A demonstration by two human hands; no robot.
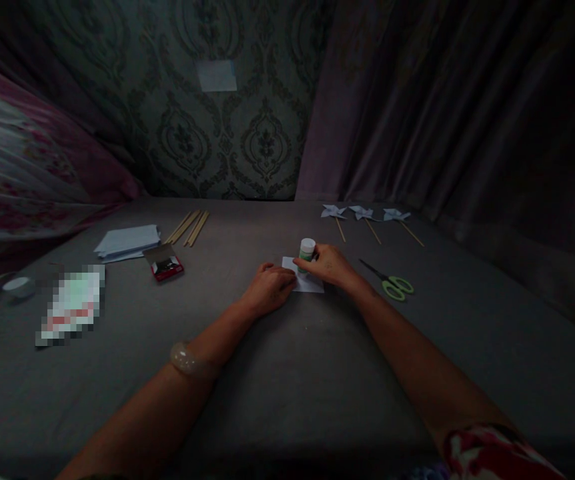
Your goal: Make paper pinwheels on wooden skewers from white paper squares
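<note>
At the centre of the frame, the left hand (270,290) touches the left edge of a white paper (310,285); whether it pinches it, I cannot tell. The right hand (331,265) grasps an upright white-capped bottle (307,251) over the paper. Green-handled scissors (393,287) lie right of centre; beyond, toward the upper right, rest three pinwheels (362,213).

Patterned wall (262,113) — pale sheet (217,76) on it; floral cloth (27,147) left, purplish drape (402,100) right.
</note>
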